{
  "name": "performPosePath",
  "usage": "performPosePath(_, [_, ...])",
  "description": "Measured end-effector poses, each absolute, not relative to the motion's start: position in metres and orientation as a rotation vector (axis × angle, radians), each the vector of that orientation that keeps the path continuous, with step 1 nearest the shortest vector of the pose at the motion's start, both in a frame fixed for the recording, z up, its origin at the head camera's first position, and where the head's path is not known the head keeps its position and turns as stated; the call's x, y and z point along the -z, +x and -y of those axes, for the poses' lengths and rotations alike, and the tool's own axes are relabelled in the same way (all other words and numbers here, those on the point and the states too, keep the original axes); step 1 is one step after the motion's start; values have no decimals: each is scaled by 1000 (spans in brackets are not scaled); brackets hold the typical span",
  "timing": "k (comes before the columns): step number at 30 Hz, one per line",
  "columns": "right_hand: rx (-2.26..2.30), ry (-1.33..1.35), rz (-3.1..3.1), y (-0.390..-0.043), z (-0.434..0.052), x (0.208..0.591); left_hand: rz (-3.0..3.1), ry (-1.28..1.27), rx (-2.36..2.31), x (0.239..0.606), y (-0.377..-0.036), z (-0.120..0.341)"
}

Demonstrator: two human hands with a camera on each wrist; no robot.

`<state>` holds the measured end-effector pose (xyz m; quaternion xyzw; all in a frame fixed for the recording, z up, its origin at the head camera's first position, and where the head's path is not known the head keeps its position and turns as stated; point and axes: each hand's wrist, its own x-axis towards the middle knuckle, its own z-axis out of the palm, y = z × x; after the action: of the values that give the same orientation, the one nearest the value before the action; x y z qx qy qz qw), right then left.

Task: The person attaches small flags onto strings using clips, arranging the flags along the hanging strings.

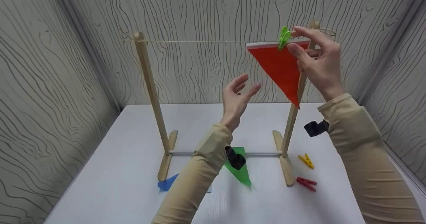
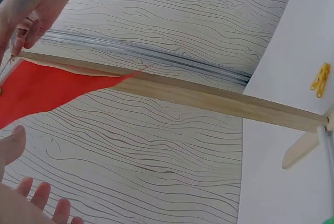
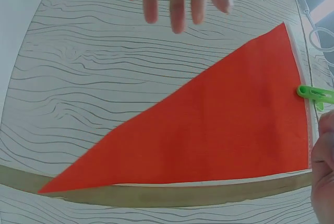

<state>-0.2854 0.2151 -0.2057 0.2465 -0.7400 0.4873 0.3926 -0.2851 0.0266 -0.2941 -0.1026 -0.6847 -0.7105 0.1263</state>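
A red triangular pennant point(image 1: 279, 67) with a white top edge hangs at the right part of a string point(image 1: 199, 41). A bright green clothespin point(image 1: 284, 38) clips its top edge at the string. My right hand point(image 1: 318, 56) is right beside the clothespin, index finger and thumb parted, the other fingers bent. In the right wrist view that hand point(image 3: 324, 166) shows only in part, just below the clothespin point(image 3: 315, 94). My left hand point(image 1: 235, 99), fingers loose and thumb apart, hovers left of the pennant and holds nothing.
The string runs between two wooden posts point(image 1: 151, 94) joined by a white bar point(image 1: 263, 154). On the white table point(image 1: 109, 170) lie a green pennant point(image 1: 238, 174), a blue piece point(image 1: 168, 182) partly behind my left sleeve, a yellow clothespin point(image 1: 306, 161) and a red clothespin point(image 1: 306, 183).
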Motion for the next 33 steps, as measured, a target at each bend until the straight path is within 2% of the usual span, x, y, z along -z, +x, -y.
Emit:
performPosePath(11, [-1196, 705, 1822, -285, -223, 236, 2088, -51, 2047, 344, -281, -4])
performPosePath(25, [-1244, 670, 1860, -277, -232, 283, 2148, 246, 2054, 412, -272, 15])
performPosePath(33, [-1320, 638, 1906, -273, -239, 320, 2271, 288, 1962, 450, -267, 24])
